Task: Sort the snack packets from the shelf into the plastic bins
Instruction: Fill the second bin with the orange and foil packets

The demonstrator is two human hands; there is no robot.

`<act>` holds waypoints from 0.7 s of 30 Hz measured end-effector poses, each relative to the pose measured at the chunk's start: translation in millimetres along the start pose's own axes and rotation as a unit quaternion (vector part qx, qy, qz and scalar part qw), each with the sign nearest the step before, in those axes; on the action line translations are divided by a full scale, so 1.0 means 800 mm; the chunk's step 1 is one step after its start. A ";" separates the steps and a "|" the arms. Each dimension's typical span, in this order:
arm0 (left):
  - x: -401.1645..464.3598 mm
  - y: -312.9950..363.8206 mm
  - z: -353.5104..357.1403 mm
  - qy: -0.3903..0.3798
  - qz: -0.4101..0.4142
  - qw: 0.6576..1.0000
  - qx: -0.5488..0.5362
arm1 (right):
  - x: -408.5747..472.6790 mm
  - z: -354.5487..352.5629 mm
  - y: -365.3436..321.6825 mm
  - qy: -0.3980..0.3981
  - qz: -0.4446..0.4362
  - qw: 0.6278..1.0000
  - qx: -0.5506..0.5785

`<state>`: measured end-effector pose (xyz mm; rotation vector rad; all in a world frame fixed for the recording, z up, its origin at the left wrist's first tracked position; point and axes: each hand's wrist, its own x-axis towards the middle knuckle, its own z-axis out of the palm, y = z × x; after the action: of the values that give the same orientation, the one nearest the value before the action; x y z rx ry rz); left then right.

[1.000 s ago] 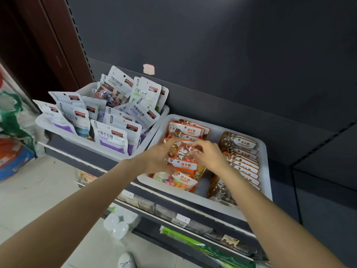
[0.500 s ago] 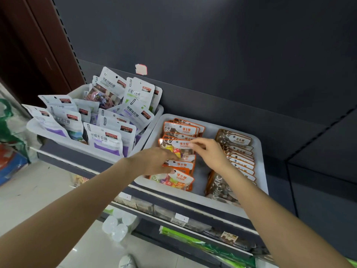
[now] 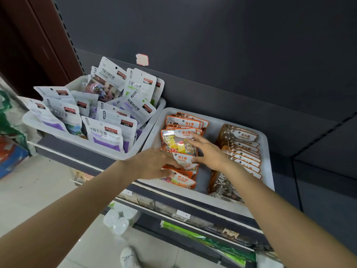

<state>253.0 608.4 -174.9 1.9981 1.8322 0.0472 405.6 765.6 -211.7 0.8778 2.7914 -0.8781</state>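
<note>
A white plastic bin (image 3: 267, 157) on the shelf holds a left row of orange sugar-candy packets (image 3: 182, 123) and a right row of brown stone-candy packets (image 3: 243, 147). My left hand (image 3: 152, 164) rests palm down on the front orange packets, fingers curled over one. My right hand (image 3: 209, 151) lies with fairly straight fingers against a raised orange packet (image 3: 177, 142) in the middle of that row. A second white bin (image 3: 133, 151) to the left is full of white and purple gummy packets (image 3: 105, 135).
Dark shelf back panel (image 3: 212, 55) rises behind the bins. A lower shelf with price tags (image 3: 183, 213) and green packs (image 3: 195, 233) sits beneath. Clear round lids (image 3: 117, 219) and a white shoe (image 3: 128, 257) are on the tiled floor.
The right hand slid down from the packet's top edge to its side. The raised orange packet now stands more upright, showing its candies. The left hand stays on the front packets.
</note>
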 end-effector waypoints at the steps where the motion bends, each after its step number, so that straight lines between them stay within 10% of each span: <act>1: 0.000 -0.001 0.000 -0.001 -0.002 1.000 0.002 | 0.001 0.002 0.000 -0.003 0.002 1.000 -0.014; 21: 0.012 -0.012 0.031 0.060 -0.068 0.996 -0.013 | -0.016 0.032 0.002 0.106 -0.002 0.994 0.009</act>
<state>252.9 610.8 -203.2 1.8852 2.0275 0.1515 415.2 746.5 -230.6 1.0239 2.9691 -0.8575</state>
